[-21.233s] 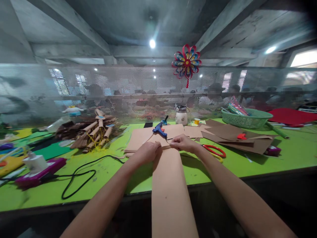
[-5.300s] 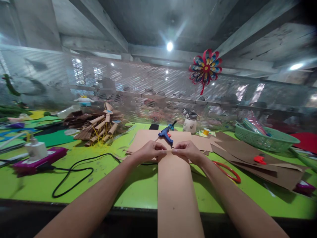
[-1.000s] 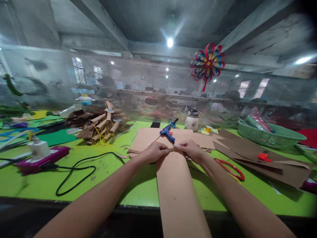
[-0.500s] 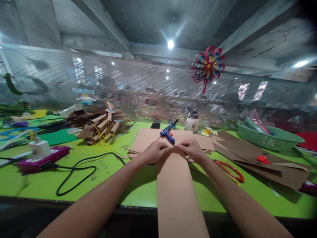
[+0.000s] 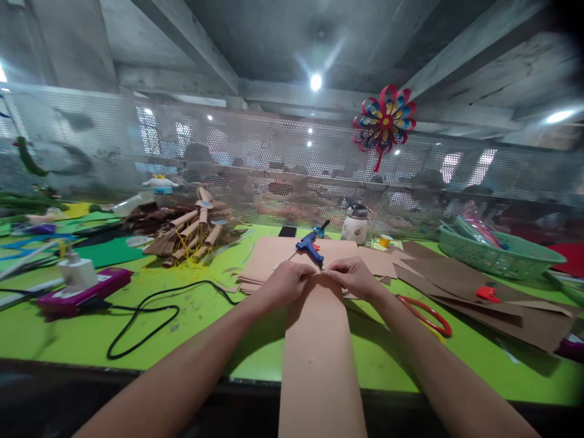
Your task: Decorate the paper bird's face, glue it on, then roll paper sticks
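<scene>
A long strip of tan craft paper (image 5: 319, 353) runs from the table's near edge up to my hands. My left hand (image 5: 292, 280) pinches its far end at the left corner. At the right corner, my right hand (image 5: 353, 275) grips the same end, fingertips pressed close to the left ones. Just beyond the fingers a blue glue gun (image 5: 310, 244) lies with its nozzle pointing toward me. It rests on a stack of tan paper sheets (image 5: 264, 252). The fingertips partly hide the strip's far edge.
Red-handled scissors (image 5: 429, 316) lie right of my right forearm, near brown paper sheets (image 5: 460, 286) and a green basket (image 5: 502, 252). Leftward are a purple power strip (image 5: 86, 295), a black cable (image 5: 141, 310) and rolled paper pieces (image 5: 191, 228). A jar (image 5: 354, 225) stands behind.
The near part of the paper strip has swung slightly to the left. Both hands stay pinched on its far end, almost in the same place.
</scene>
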Available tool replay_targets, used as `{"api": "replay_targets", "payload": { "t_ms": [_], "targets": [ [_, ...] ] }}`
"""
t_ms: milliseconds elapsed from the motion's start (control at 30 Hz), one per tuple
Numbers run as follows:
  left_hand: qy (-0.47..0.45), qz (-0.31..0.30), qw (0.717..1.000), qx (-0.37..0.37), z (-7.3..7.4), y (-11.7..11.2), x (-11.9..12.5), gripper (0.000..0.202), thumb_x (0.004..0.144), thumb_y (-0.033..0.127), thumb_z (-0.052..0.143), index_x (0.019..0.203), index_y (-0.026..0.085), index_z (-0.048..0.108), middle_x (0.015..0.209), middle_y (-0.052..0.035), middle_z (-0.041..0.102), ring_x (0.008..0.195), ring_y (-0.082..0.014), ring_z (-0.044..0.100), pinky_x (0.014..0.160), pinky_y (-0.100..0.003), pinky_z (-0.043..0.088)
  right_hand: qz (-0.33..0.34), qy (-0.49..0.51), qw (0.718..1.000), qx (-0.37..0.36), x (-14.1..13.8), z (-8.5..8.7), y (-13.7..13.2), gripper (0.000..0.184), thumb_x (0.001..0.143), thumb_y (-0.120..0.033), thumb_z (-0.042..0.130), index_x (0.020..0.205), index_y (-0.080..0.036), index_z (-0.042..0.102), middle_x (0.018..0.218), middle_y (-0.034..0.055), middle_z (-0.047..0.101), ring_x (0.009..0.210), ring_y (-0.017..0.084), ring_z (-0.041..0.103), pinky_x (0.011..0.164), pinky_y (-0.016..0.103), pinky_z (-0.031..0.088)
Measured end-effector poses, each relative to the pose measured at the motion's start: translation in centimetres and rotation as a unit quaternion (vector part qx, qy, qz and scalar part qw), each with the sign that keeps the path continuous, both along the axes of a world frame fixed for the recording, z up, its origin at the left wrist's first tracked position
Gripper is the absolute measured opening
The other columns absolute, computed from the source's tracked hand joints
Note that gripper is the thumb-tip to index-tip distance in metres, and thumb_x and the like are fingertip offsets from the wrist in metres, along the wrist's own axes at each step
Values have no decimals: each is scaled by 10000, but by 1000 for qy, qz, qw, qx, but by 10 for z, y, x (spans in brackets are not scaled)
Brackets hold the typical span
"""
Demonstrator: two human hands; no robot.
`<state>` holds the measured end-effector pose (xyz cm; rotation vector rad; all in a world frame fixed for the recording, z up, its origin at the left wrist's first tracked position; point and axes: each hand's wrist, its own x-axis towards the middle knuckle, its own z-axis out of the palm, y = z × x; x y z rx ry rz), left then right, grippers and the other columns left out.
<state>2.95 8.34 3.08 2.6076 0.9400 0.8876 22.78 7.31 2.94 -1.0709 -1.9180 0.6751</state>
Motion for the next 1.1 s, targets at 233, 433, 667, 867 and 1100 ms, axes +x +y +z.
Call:
{"api": "replay_targets", "payload": {
  "t_ms": [233, 433, 667, 867, 1100],
  "targets": [
    [11, -42, 974, -221, 8, 20, -17, 386, 786, 444, 430, 713, 118, 623, 601, -22, 568, 533, -115, 489, 486, -200, 338, -13, -14, 1000, 6, 3, 3, 0, 291, 712, -391, 585, 673, -115, 669, 585, 31, 571, 547, 111, 448, 486, 216, 330],
    [35, -76, 954, -289, 7, 22, -21, 338, 754, 431, 473, 641, 128, 574, 541, -3, 523, 489, -102, 474, 483, -200, 360, 21, -41, 998, -34, 8, -4, 6, 319, 719, -417, 564, 638, -119, 647, 524, -9, 488, 499, 86, 389, 453, 206, 274],
    [49, -51, 983, -168, 8, 15, -17, 320, 789, 374, 435, 697, 128, 616, 538, -2, 528, 501, -96, 427, 493, -193, 311, 52, -65, 996, -30, 9, 0, 3, 327, 745, -410, 539, 639, -117, 639, 537, -9, 484, 506, 83, 392, 474, 206, 291],
    [39, -32, 996, -79, 6, 15, -12, 259, 773, 292, 468, 865, 147, 662, 731, -49, 628, 642, -130, 480, 572, -203, 337, 67, -58, 992, -89, 8, 1, -1, 357, 725, -462, 548, 670, -120, 635, 488, -26, 447, 432, 62, 326, 409, 199, 235],
    [-66, -49, 950, -302, 3, 19, -15, 418, 785, 504, 409, 713, 128, 576, 561, 9, 468, 496, -91, 395, 493, -209, 325, 55, -60, 995, -63, 8, 2, -1, 344, 749, -434, 530, 586, -135, 578, 452, -29, 444, 425, 71, 368, 421, 204, 261]
  ]
}}
